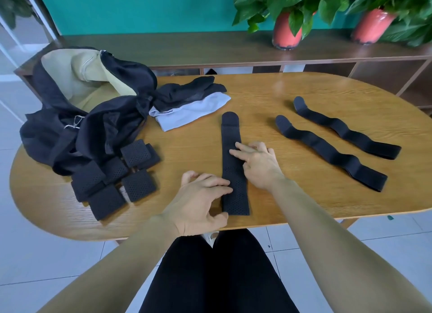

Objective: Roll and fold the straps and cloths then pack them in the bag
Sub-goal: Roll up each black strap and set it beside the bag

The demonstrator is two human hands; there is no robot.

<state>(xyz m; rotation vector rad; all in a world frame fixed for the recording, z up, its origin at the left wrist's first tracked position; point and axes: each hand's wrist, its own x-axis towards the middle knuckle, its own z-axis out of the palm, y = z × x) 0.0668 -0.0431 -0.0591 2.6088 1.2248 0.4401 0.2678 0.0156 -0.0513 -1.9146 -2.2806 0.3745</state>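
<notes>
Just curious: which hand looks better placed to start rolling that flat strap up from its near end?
Probably the left hand: it rests at the near end of the strap, while the right hand presses its middle.

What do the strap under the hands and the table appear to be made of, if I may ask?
Strap: black matte fabric, likely perforated neoprene or elastic, going by its small holes. Table: wood or wood veneer, with visible grain and a slight sheen.
</notes>
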